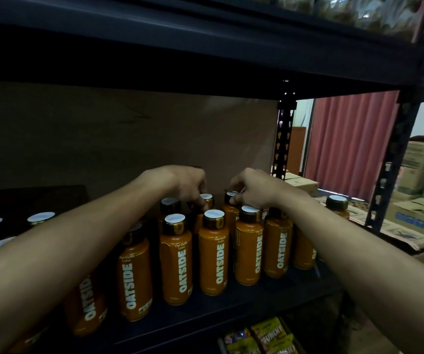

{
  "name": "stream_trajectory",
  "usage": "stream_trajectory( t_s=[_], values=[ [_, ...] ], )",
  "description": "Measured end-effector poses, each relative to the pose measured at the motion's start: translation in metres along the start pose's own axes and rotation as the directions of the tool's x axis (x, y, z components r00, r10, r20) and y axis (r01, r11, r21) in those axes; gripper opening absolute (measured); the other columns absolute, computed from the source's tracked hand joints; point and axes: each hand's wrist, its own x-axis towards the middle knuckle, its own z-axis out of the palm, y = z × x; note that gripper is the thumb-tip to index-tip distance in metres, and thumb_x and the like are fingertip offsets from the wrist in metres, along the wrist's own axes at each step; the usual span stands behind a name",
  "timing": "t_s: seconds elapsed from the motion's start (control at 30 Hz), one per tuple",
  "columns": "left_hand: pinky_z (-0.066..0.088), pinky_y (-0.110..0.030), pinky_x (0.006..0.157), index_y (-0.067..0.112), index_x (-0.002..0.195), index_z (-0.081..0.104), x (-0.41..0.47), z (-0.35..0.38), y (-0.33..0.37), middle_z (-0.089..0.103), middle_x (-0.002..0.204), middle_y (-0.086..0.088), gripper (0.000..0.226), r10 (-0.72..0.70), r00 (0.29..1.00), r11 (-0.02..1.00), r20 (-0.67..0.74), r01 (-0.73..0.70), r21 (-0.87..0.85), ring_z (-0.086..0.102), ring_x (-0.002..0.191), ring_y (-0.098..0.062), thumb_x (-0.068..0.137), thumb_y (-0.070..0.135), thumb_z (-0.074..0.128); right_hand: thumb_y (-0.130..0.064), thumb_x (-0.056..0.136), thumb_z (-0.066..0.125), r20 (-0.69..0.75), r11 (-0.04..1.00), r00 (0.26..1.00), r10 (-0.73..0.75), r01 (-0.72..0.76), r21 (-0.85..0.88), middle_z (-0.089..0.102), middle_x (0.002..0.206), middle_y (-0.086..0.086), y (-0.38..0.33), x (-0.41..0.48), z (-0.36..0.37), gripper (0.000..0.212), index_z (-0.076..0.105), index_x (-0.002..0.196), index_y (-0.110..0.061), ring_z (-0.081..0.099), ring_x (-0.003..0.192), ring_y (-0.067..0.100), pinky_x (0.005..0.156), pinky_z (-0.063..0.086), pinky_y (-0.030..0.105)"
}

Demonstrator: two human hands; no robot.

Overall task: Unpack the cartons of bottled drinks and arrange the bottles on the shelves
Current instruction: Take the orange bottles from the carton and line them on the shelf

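**Both hands on back-row caps, each bottle straight below its fingers**

The left hand (180, 186) and right hand (255, 192) reach over the front rows of orange Oatside bottles (213, 261) toward the back of the dark shelf (231, 310). Each hand's fingers curl downward. The left ones pinch the cap of a back-row bottle (208, 198), and the right ones pinch the cap of the neighbouring bottle (231, 194), just beside it on the right.

Both bottles stand upright with the long axis vertical, so each lies directly under its own fingers (their bodies are mostly hidden by the rows in front). The hands are near each other but apart, and neither is nearer than the other, since each has its own bottle.

Any seating or nudging should, I judge, run down that vertical axis or straight back toward the rear panel (154, 136). A sideways pull at the cap risks tipping a bottle into the ones packed beside it.

Cardboard cartons (420, 218) sit well off to the right.
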Motion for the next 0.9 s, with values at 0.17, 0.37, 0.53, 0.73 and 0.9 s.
stream_trajectory(
  t_s=[0.17,0.37,0.53,0.73,0.9],
  values=[
    [0.051,-0.034,0.091,0.015,0.122,0.063,-0.002,0.001,0.002,0.068,0.113,-0.002,0.040,-0.012,1.000,1.000,-0.014,0.012,0.024,0.062,0.103,-0.017,0.089,0.038,0.068,-0.032,0.092,0.072,0.008,1.000,1.000,0.012,-0.012,0.018,0.065,0.131,0.003,0.001,-0.003,-0.001,0.041,0.065,0.131,-0.023,0.059,0.119,0.021,0.096,0.050,0.036],
    [0.048,-0.039,0.101,0.016,0.137,0.052,-0.005,0.000,0.001,0.060,0.131,-0.003,0.058,-0.031,1.000,0.999,-0.003,0.031,0.008,0.057,0.118,-0.020,0.088,0.043,0.069,-0.033,0.098,0.064,-0.119,0.997,0.993,0.012,-0.003,0.081,0.063,0.136,0.003,-0.004,-0.021,-0.005,0.042,0.061,0.138,-0.021,0.060,0.122,0.018,0.097,0.048,0.030],
    [0.043,-0.038,0.107,0.016,0.146,0.042,-0.025,-0.002,0.006,0.051,0.143,-0.003,0.070,0.033,0.990,0.988,-0.137,-0.053,-0.144,0.051,0.129,-0.020,0.087,0.040,0.071,-0.029,0.101,0.058,-0.271,0.992,0.960,0.075,-0.044,0.116,0.061,0.137,0.003,-0.008,-0.057,-0.011,0.034,0.064,0.133,-0.020,0.056,0.124,0.020,0.086,0.041,0.026],
    [0.045,-0.030,0.101,0.022,0.138,0.052,-0.073,0.010,0.040,0.056,0.138,0.002,0.047,0.163,0.877,0.895,-0.452,-0.324,-0.306,0.053,0.125,-0.012,0.094,0.036,0.063,-0.032,0.100,0.060,-0.319,0.976,0.931,0.178,-0.126,0.177,0.062,0.135,0.002,-0.011,-0.115,-0.016,0.033,0.063,0.131,-0.022,0.058,0.121,0.018,0.090,0.048,0.028],
    [0.046,-0.015,0.085,0.025,0.120,0.067,-0.107,0.056,0.076,0.067,0.112,0.014,0.030,0.201,0.753,0.751,-0.626,-0.529,-0.395,0.060,0.103,0.004,0.093,0.037,0.066,-0.029,0.098,0.063,-0.371,0.980,0.911,0.181,-0.134,0.150,0.068,0.115,-0.006,-0.014,-0.169,-0.008,0.028,0.070,0.123,-0.018,0.061,0.101,0.008,0.073,0.042,0.020]
  ],
)
